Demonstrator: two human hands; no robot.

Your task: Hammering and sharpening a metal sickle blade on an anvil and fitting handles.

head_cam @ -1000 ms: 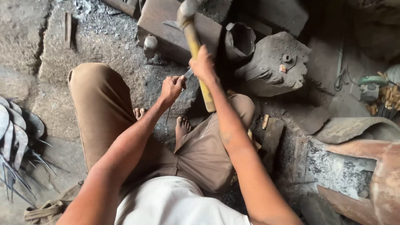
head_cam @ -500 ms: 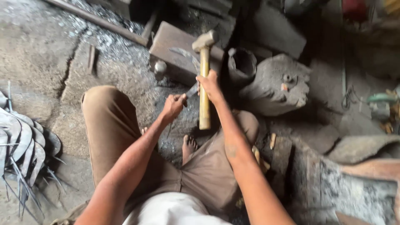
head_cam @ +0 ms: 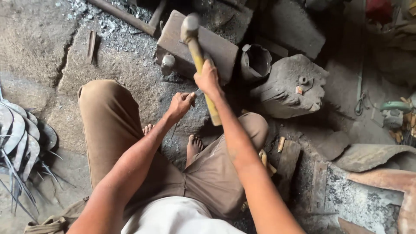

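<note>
My right hand point(head_cam: 208, 80) grips the yellow wooden handle of a hammer point(head_cam: 197, 50), its metal head raised above a rectangular metal block point(head_cam: 219, 45) on the ground. My left hand point(head_cam: 180, 105) pinches a thin metal piece point(head_cam: 197, 92) that points toward the block. I squat in brown trousers, with both bare feet showing between my knees.
A dark metal cup point(head_cam: 256, 63) and a rough grey stone block point(head_cam: 292, 86) stand right of the metal block. Curved metal blades point(head_cam: 17, 134) lie stacked at the left. A long iron bar point(head_cam: 125, 17) lies at the top. Rusty sheet metal point(head_cam: 381, 177) sits at right.
The hammer head has swung up and leftward over the block. My left hand has stayed by the thin metal piece.
</note>
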